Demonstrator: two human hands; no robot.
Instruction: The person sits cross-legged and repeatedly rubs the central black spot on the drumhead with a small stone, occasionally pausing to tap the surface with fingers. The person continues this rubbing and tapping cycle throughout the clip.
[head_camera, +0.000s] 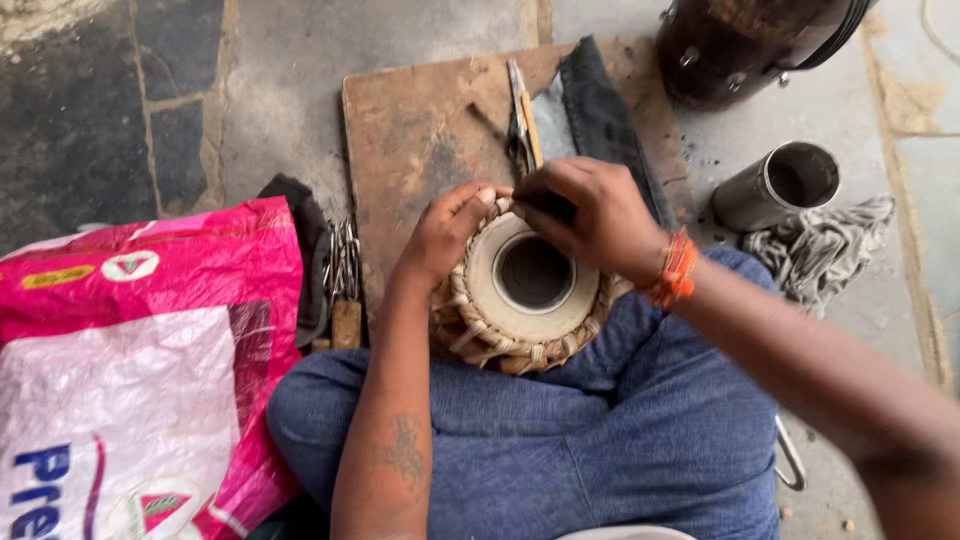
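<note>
Leather-laced drum between both grips.

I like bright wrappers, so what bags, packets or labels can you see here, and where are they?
Plastic sack: lies on the floor left of the person's knee; big, crinkly, bright pink with a white panel, blue lettering and small yellow and green-red badges.
No other package, sign or screen shows.

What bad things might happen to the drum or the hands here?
The drum only rests on the lap, steadied by the left hand, so it might tip or roll off. The right hand presses something dark at the rim; a slip could scratch the drumhead. Pliers lie close behind and could poke the fingers.
</note>
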